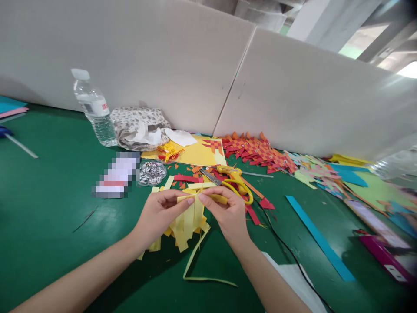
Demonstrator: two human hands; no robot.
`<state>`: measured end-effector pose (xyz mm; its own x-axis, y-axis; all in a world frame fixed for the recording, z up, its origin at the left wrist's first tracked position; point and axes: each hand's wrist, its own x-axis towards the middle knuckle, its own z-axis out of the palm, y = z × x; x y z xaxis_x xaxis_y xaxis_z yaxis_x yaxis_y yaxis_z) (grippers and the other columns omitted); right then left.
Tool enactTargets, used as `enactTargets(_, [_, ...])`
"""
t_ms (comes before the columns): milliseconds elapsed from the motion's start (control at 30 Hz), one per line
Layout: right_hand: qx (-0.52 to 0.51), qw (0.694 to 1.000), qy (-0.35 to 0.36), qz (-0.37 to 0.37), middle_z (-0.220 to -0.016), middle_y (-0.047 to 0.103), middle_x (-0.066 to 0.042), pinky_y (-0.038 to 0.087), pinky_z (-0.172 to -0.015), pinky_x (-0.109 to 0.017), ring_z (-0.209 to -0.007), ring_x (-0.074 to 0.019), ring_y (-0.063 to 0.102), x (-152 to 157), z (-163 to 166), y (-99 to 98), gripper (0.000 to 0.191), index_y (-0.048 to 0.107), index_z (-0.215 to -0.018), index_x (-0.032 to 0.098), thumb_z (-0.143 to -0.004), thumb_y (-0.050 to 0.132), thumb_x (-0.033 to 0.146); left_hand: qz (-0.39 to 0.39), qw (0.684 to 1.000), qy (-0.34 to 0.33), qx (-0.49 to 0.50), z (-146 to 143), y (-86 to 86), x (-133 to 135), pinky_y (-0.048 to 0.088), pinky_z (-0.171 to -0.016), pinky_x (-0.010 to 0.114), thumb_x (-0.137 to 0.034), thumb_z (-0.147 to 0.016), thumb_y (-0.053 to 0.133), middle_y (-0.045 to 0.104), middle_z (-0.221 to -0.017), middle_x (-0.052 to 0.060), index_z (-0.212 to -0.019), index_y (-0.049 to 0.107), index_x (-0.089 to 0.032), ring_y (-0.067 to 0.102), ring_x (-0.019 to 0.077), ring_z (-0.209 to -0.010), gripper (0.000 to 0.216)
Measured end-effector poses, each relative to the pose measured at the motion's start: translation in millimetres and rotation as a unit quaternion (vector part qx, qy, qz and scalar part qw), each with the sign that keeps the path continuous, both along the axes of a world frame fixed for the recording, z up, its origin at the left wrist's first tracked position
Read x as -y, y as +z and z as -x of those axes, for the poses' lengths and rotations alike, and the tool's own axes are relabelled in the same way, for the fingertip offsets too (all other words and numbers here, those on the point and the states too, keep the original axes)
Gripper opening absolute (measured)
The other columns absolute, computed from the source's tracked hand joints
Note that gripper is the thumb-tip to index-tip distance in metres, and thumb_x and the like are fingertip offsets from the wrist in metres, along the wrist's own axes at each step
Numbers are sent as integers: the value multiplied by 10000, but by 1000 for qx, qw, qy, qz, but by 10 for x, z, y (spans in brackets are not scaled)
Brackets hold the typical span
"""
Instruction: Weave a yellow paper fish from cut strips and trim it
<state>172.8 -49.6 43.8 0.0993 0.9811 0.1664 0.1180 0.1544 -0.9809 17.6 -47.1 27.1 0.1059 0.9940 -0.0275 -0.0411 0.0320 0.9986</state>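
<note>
Yellow paper strips [189,219], fringed and drooping, are pinched above the bench [48,208] by both hands: left hand [159,213], right hand [228,213].

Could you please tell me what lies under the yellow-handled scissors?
The scissors lie on red and orange scraps, just beyond the yellow strips that the left hand and right hand pinch; anything beneath the handles is covered.
</note>
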Motion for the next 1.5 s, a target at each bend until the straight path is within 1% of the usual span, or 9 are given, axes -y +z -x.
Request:
enactTargets(167, [3,1000,-10,-1,-698,699,-12,552,-624,-269,-658,-160,660,9,2,-8,107,670,-686,199,-650,720,287,-5,1000,2,8,-11,-7,3,447,-519,171,-294,-661,722,717,-706,7,-725,724,-195,584,97,-587,119])
enactTargets(300, [4,1000,-12,-2,-703,700,-12,552,-616,-250,-662,-152,662,5,2,-22,108,670,-694,191,-651,719,278,-6,1000,-1,14,-18,-4,1,430,-494,159,-275,-655,725,707,-671,-1,-714,727,-192,557,79,-545,102])
enactTargets(633, [37,999,-2,-29,-702,679,-1,546,-619,-230,-671,-137,652,17,-7,-59,82,655,-702,196,-683,701,262,24,999,13,17,-28,-2,-13,421,-511,167,-282,-605,754,685,-646,2,-674,719,-179,536,81,-561,129])
enactTargets(867, [61,997,-11,-48,-716,652,1,533,-654,-237,-699,-135,635,48,15,-62,99,627,-716,198,-697,694,268,5,1000,21,1,-19,-1,-17,362,-447,164,-279,-602,752,646,-582,-15,-652,715,-186,465,61,-485,112])
enactTargets(1000, [9,1000,12,-20,-846,653,-14,534,-669,-261,-730,-145,640,26,31,-103,239,579,-829,210,-655,727,279,34,997,45,43,-19,-2,-33,404,-496,181,-289,-587,765,672,-633,-1,-674,705,-176,530,84,-538,155])
enactTargets(1100, [-15,999,35,22,-766,655,-10,529,-652,-277,-677,-147,635,-3,39,-145,312,540,-837,201,-622,746,294,45,994,65,80,-6,-35,-57,414,-495,196,-325,-595,763,666,-621,-7,-713,703,-179,545,94,-527,197])
enactTargets(1200, [-20,998,31,52,-695,647,2,518,-645,-270,-662,-143,628,-27,43,-171,330,517,-800,193,-600,758,298,39,993,82,81,8,-66,-77,394,-452,210,-352,-592,763,639,-572,-12,-742,703,-170,535,105,-491,243])
enactTargets(1367, [-57,996,18,74,-674,643,15,521,-637,-273,-637,-137,623,-44,50,-176,386,512,-797,193,-543,783,298,48,992,84,77,8,-82,-85,367,-438,200,-356,-590,766,618,-551,-20,-742,701,-166,507,91,-474,252])
enactTargets(1500, [-41,997,10,71,-676,642,12,521,-635,-280,-639,-145,626,-44,51,-178,393,532,-817,193,-538,784,307,64,991,71,94,5,-84,-88,377,-476,182,-345,-597,769,630,-586,-22,-749,692,-173,508,75,-507,242])
